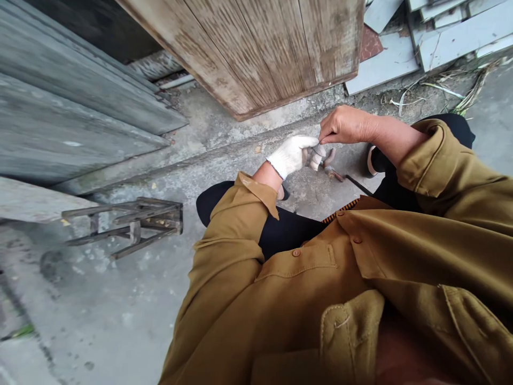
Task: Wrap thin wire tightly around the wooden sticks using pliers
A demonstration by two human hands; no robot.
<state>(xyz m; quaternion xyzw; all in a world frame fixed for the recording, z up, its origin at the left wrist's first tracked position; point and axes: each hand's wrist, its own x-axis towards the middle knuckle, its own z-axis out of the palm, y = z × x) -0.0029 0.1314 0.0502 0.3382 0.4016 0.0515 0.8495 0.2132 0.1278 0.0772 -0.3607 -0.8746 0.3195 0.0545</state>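
Note:
My left hand wears a white knitted glove with a dark edge at the wrist. Its index finger reaches out to the right while the other fingers curl in. My right hand is bare, with thumb and fingers pinched together right at the tip of the gloved fingers. A thin dark sliver shows between the two hands, too small to name. Below them, on the concrete, lies a rusty metal piece with a curved end; a dark rod is beside it, partly hidden by my clothes.
A wooden panel leans ahead of me above a low concrete ledge. Stacked white tiles and dry stalks lie at the upper right. A small wooden stool rests on its side at the left, near grey boards.

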